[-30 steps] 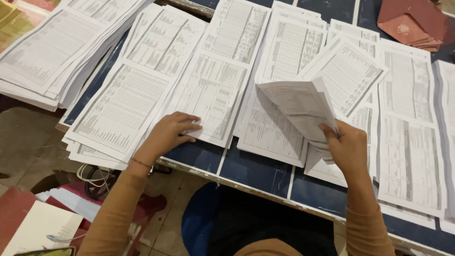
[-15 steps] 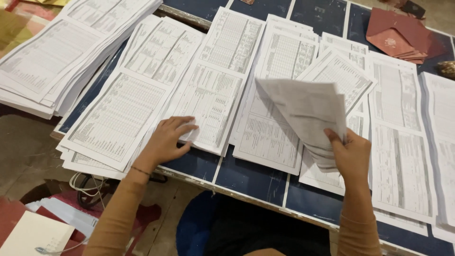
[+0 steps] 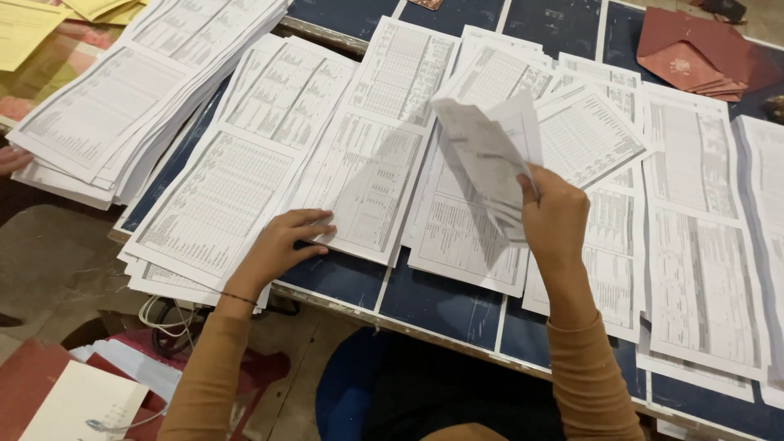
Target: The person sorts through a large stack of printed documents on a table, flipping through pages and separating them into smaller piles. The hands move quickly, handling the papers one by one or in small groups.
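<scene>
We are observing that the right hand (image 3: 555, 219) is now carrying its sheaf of printed sheets (image 3: 490, 159) further left and higher than a second ago; the bundle, then spread broadly over the right-hand piles, is now bowing and standing edge-up above the fourth stack (image 3: 465, 237). The thumb and fingers are clamped on the sheaf's lower right edge.

The left hand (image 3: 282, 245) is remaining where it was, at the near corner of the third stack (image 3: 367, 180). Its fingers are slightly apart and lying on the paper, the fingertips pressing at the corner of the top sheet; we cannot tell whether that sheet is already lifted or pinched.

We are judging that the collected set is being drawn toward the left hand's pile, which suggests the gathering is working leftward across the rows of tabular sheets.

The stacks are lying edge to edge and partly overlapping on the dark blue table (image 3: 441, 298). A taller heap of printed sheets (image 3: 122, 98) is sitting at the far left, and a pile of maroon envelopes (image 3: 694, 57) is resting at the far right corner.
</scene>
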